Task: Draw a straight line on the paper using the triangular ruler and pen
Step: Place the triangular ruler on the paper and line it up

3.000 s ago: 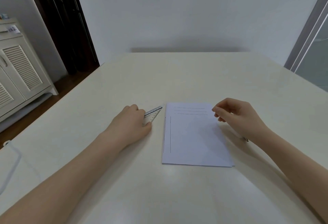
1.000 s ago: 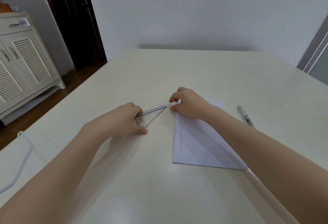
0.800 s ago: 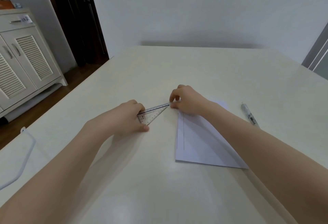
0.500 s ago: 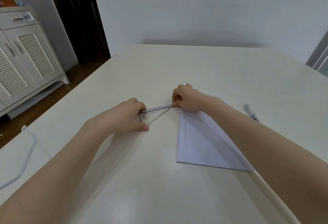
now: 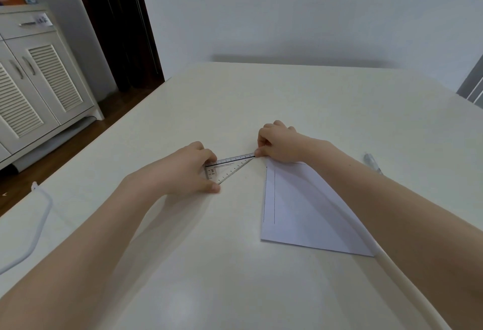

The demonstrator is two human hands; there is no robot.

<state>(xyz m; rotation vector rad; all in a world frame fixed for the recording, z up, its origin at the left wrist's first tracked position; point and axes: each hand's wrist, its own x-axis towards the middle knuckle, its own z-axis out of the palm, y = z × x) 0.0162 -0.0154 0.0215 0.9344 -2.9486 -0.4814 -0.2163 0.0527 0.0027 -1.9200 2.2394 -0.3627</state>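
Triangular ruler (image 5: pixel 230 168) is pinched by left hand (image 5: pixel 192 168) and right hand (image 5: pixel 278 144); best slid toward 3 o'clock, flat on tabletop (image 5: pixel 313 99), onto paper (image 5: pixel 300 206).

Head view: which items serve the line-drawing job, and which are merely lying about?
Job:
triangular ruler, gripped by left hand and right hand
paper
pen, lying unheld

Lying about:
white cable at table's left edge
cabinet
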